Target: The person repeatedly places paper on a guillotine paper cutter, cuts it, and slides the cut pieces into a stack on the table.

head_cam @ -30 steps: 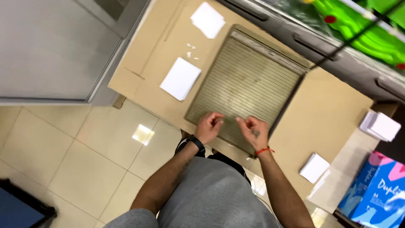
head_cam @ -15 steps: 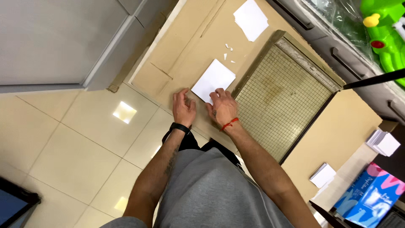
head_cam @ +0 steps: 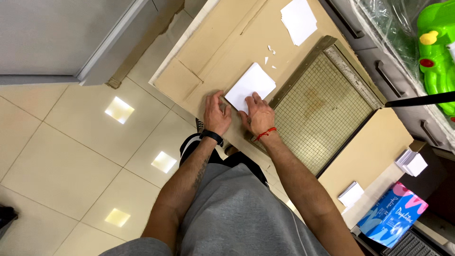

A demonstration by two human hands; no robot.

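- Both hands have shifted off the gridded cutter bed onto the small stack of white paper squares (head_cam: 250,86), which lies on the cardboard-covered table (head_cam: 222,47).
- Left hand (head_cam: 216,115), fingers relaxed and spread, rests flat at the stack's near-left corner, seemingly to square its edges.
- Right hand (head_cam: 258,115) lies open on the stack's near edge, pinning it.
- Paper cutter (head_cam: 322,109) sits just right of the stack, its black handle (head_cam: 419,99) raised.
- Another white stack (head_cam: 298,20) lies farther back.

Place: small print or paper-cutting workshop.
Bench: cardboard-covered worktop (head_cam: 227,52) on glossy tiled floor (head_cam: 61,156).
Tool: gridded paper cutter (head_cam: 322,114) (well worn).
Stock: white paper stacks (head_cam: 298,19), blue ream package (head_cam: 391,215).
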